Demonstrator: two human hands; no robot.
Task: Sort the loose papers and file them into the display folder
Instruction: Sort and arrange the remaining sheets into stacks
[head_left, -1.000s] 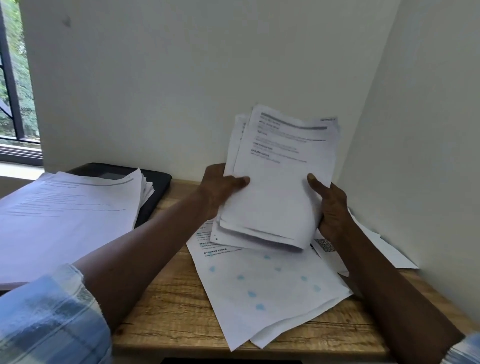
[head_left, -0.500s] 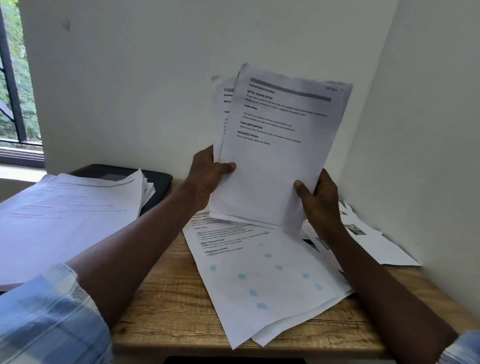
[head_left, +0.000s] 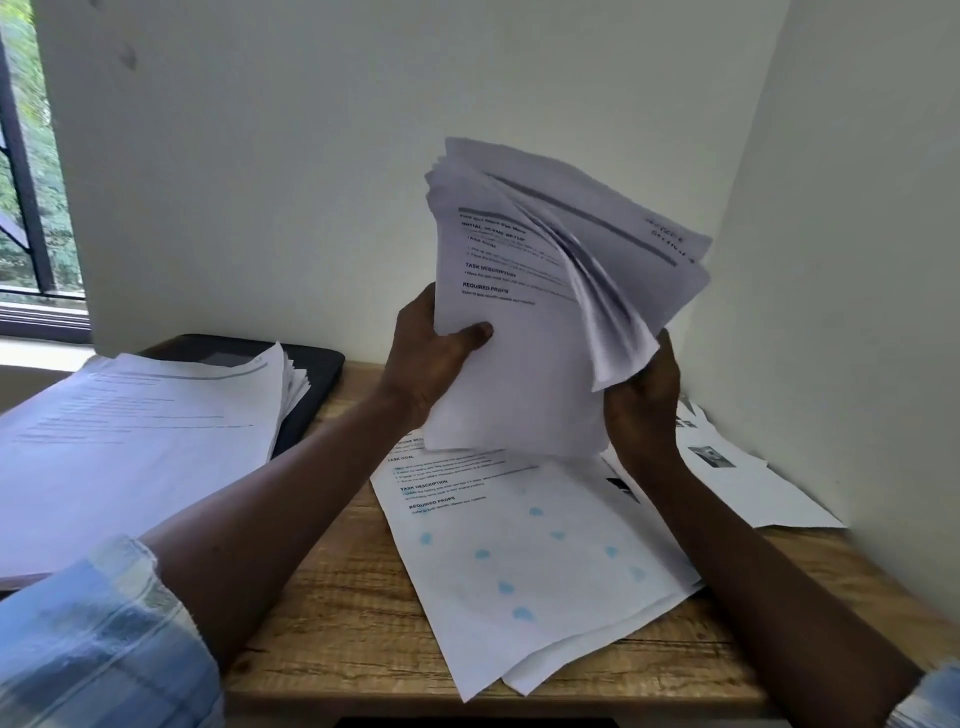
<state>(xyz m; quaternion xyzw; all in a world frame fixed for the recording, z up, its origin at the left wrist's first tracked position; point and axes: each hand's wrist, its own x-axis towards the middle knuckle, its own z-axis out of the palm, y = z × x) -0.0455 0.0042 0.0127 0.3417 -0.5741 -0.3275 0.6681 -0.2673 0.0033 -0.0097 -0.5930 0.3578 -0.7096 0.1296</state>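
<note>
**A:** Where's the sheaf (head_left: 519, 374)?

**B:** You're holding it upright over the far right of the table (head_left: 353, 623), clear of the wood. Your left hand (head_left: 431, 358) pinches the left edge, thumb on the front page and fingers behind. Your right hand (head_left: 644, 405) grips the lower right corner. The upper pages fan out and curl over it (too blurred to count).

**A:** Step?

**B:** Sorting, by my read. You're leafing through the bundle, and no sheet is visibly in a folder. The next move is probably to peel off one page or square the edges. Either way the left pinch has to stay firm while the right thumb separates the pages.

**A:** Surroundings?

**B:** Loose sheets (head_left: 519, 561) lie directly under the sheaf, the top one dotted blue, and they overhang the near edge. More sheets (head_left: 737, 467) lie against the right wall. A tall stack (head_left: 140, 441) at left sits on a black folder (head_left: 317, 374) (likely the display folder).

**A:** Blockers?

**B:** That stack covers the folder, so you'd have to shift it before filing. The overhanging sheets could also slide off.
</note>
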